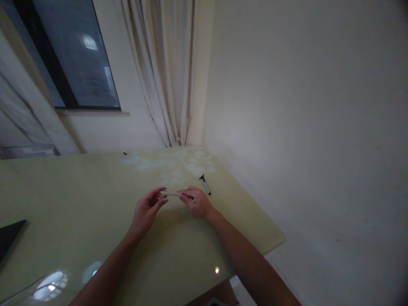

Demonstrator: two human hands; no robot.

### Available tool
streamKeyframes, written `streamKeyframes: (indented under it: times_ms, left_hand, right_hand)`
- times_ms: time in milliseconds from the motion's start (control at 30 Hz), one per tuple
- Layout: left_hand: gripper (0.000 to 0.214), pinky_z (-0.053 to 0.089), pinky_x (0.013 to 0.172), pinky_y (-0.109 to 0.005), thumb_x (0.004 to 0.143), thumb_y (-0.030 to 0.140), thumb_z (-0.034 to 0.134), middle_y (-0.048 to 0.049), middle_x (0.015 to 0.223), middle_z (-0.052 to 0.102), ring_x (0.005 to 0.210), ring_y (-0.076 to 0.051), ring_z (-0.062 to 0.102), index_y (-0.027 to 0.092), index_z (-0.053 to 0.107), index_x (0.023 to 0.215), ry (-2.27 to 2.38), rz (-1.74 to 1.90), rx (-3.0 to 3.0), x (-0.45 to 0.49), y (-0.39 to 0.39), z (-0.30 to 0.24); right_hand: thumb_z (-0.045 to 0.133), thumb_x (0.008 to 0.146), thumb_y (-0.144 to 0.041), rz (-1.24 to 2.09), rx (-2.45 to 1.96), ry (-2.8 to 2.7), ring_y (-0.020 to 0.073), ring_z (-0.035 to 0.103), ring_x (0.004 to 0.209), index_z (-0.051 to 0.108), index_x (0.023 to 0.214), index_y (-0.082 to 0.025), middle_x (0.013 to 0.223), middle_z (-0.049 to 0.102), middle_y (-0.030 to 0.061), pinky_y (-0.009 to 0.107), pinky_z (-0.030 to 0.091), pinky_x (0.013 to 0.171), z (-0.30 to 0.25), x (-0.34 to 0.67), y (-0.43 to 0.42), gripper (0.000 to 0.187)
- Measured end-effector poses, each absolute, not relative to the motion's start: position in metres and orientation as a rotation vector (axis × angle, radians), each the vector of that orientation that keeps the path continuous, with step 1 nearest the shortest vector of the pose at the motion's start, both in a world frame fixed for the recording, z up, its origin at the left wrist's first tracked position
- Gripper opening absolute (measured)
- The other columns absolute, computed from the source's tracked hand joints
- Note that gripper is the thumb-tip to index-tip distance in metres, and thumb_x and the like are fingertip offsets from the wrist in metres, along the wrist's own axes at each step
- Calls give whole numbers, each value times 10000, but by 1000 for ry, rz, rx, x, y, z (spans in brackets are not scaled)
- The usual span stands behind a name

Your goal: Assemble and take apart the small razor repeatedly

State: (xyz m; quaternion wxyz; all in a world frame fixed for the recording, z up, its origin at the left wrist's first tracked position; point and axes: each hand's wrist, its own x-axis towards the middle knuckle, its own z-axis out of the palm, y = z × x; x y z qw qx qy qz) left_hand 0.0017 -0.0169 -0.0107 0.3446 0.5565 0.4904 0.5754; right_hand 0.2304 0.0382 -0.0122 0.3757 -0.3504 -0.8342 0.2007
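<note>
Between my two hands, above the table, is a razor (173,194) with a thin pale handle, held level. My left hand (149,208) pinches its small dark crosswise head between thumb and fingers. On the other end of the handle, my right hand (196,202) is closed, its fingertips pressed together around it. A second razor (205,185), black and grey, lies on the table just beyond my right hand, touched by neither hand.
The pale green glossy table (79,191) has a white floral pattern at its far end. A small black item (125,153) lies by the back edge. The corner of a dark flat object (11,236) shows at left. A wall (302,127) borders the right side; curtains (172,76) hang behind.
</note>
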Motion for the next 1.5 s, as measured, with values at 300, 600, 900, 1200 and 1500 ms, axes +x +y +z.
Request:
streamKeyframes:
  times_ms: [300, 600, 900, 1200, 1500]
  left_hand:
    - [514, 487, 660, -253, 774, 489, 783, 12, 793, 636, 700, -142, 601, 176, 720, 1176, 1302, 1514, 1471, 0, -14, -12]
    - [502, 492, 661, -248, 765, 470, 799, 15, 798, 641, 708, -141, 610, 183, 725, 1170, 1295, 1527, 1475, -2, -14, -15]
    - [467, 473, 629, -242, 772, 454, 792, 16, 787, 639, 672, -133, 596, 186, 730, 1149, 1293, 1488, 1546, -3, -13, -17]
    - [457, 447, 603, -239, 772, 457, 787, 19, 775, 634, 650, -130, 579, 186, 737, 1137, 1332, 1458, 1560, -2, -16, -10]
    - [457, 459, 607, -241, 761, 464, 782, 13, 774, 643, 652, -135, 583, 182, 742, 1118, 1330, 1465, 1558, -1, -16, -11]
  right_hand:
    - [590, 1033, -425, 559, -905, -2110, 163, 584, 751, 801, 1190, -202, 846, 697, 57, 278, 439, 739, -13, 229, 39, 344]
    - [606, 1024, -424, 546, -871, -2122, 163, 576, 756, 800, 1197, -189, 830, 688, 60, 276, 434, 743, -11, 231, 41, 350]
    - [608, 1015, -465, 548, -931, -2120, 167, 577, 763, 806, 1187, -201, 846, 704, 63, 286, 431, 757, -12, 236, 45, 372]
    - [603, 1024, -452, 520, -975, -2136, 177, 586, 789, 804, 1191, -211, 855, 706, 66, 295, 432, 781, -11, 235, 44, 355]
    - [607, 1026, -427, 499, -1027, -2156, 177, 583, 785, 801, 1202, -203, 848, 704, 66, 292, 420, 764, -8, 236, 43, 345]
